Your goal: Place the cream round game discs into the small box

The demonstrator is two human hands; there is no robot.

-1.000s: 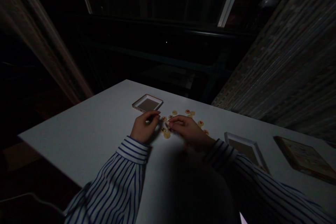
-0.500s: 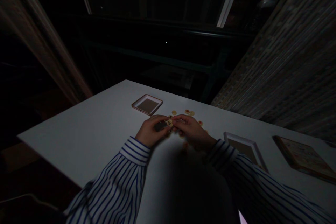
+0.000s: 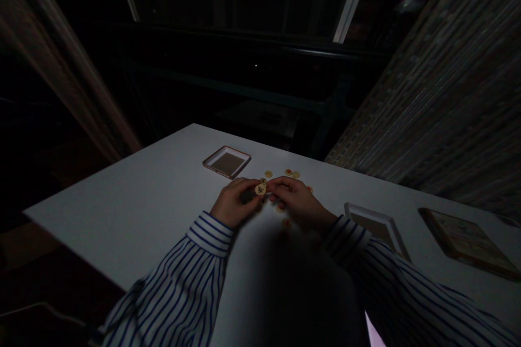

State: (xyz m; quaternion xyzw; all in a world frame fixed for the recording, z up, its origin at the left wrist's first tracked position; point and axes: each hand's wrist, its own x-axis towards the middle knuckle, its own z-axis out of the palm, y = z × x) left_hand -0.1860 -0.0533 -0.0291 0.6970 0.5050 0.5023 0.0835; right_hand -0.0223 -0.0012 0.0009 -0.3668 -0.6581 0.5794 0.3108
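In the dim light, my left hand [image 3: 233, 201] is closed, with a round Chinese chess piece [image 3: 260, 189] pinched between thumb and fingertips. The piece is pale wood, and its dark character faces me. Close to its right edge is my right hand [image 3: 299, 199], with fingers curled and the tips drawn together; anything between them is hidden. Other chess pieces lie around the hands: a plain-looking one [image 3: 268, 174] behind, a pair including a red-marked piece [image 3: 288, 172], and several more in the shadow under my right hand, such as a red-marked piece [image 3: 286, 223].
All of this is on a white table [image 3: 154, 190]. A shallow open box part [image 3: 227, 162] lies at the back left. Another open tray [image 3: 376, 225] is right of my right forearm, with a flat patterned box or lid [image 3: 468, 241] beyond it. Curtains [image 3: 407, 103] hang behind.
My right fingertips have drawn slightly away from the chess piece, which stays in my left hand with its face more fully in view. The whole view has shifted slightly.
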